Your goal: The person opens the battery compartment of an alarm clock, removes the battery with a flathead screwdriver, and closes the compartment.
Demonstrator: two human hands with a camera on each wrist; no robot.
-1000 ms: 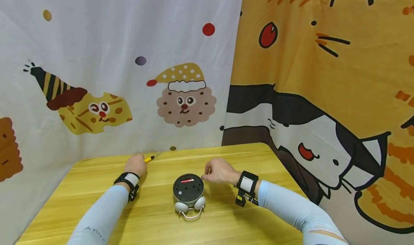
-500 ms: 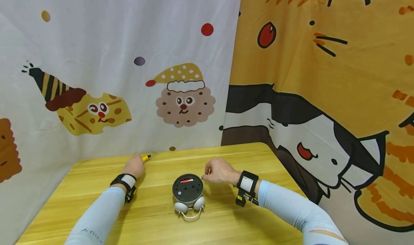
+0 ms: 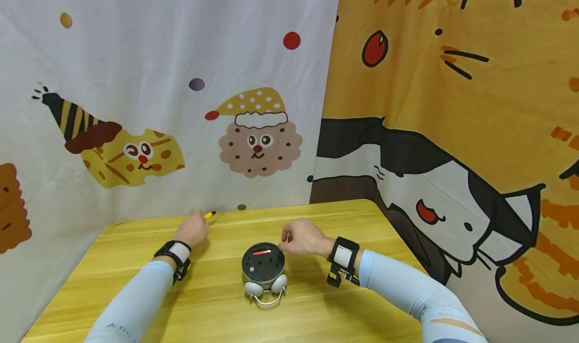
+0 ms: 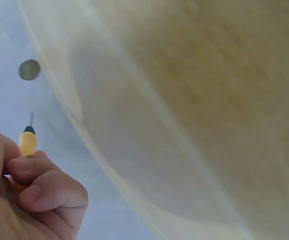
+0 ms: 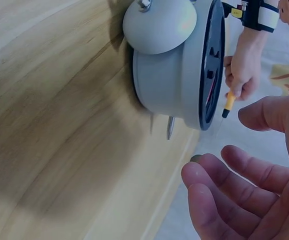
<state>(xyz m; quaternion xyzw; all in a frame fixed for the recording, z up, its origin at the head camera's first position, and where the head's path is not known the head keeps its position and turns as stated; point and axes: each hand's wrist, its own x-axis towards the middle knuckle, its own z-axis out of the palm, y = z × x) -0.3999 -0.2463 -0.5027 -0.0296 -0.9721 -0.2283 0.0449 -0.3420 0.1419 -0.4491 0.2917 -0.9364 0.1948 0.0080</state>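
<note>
A twin-bell alarm clock [image 3: 263,265] lies on its front on the table, its black back facing up and its two pale bells and handle towards me. A red strip shows on that back. My left hand [image 3: 193,228] grips a screwdriver [image 4: 28,142] by its yellow handle, near the table's far edge; the metal shaft points away from me. Just right of the clock is my right hand [image 3: 304,236]. In the right wrist view its fingers [image 5: 229,192] are loosely bent, the thumb stands apart from them, and nothing is seen between them.
The yellow wood-grain table [image 3: 334,303] ends at a white printed curtain [image 3: 149,41] at the back. An orange cat-print curtain [image 3: 407,91] hangs along the right side. A short metal leg [image 5: 170,127] sticks out of the clock's side.
My left hand, with the screwdriver, shifts slightly left, then forward and right. My right hand has moved a little to the left. The clock stays in place.
</note>
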